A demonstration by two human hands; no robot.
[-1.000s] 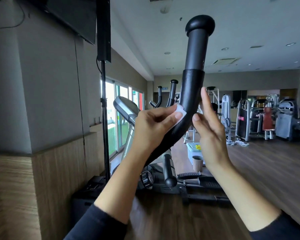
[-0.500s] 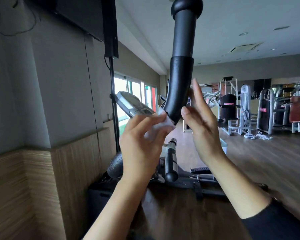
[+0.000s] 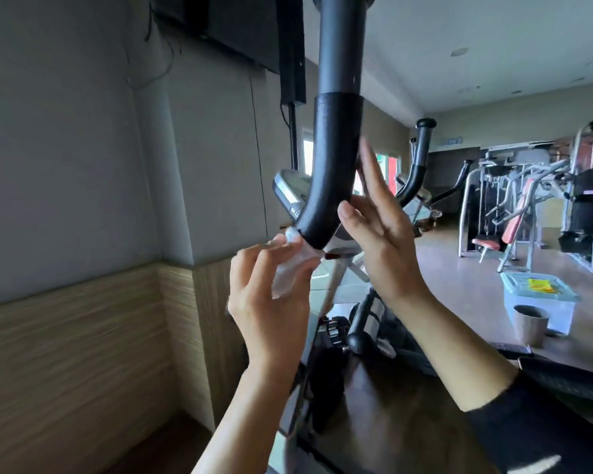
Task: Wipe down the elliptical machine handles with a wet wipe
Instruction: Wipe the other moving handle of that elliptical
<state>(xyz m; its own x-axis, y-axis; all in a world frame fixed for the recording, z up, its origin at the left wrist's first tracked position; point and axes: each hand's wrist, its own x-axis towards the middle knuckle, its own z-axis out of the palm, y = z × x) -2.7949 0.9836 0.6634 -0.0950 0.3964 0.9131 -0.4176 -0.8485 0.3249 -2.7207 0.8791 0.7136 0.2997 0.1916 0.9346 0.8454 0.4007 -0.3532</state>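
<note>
A curved black elliptical handle (image 3: 334,159) rises through the middle of the view, its top cut off by the frame. My left hand (image 3: 271,302) pinches a crumpled white wet wipe (image 3: 293,265) and presses it against the lower end of the black grip. My right hand (image 3: 380,234) is just right of the handle with its fingers spread and pointing up, fingertips close to the grip; contact cannot be told. A second black handle (image 3: 420,155) stands farther back.
The machine's grey console (image 3: 288,193) sits behind the handle, its frame and pedals (image 3: 363,336) below. A wall with wood panelling (image 3: 83,336) is on the left. A clear plastic box (image 3: 541,299) and a paper cup (image 3: 529,323) rest on the floor at right, weight machines (image 3: 528,200) beyond.
My left hand has slid the wipe down the handle's bend to the lower end of the grip. The view has moved closer and lower, so the handle's top cap is out of frame.
</note>
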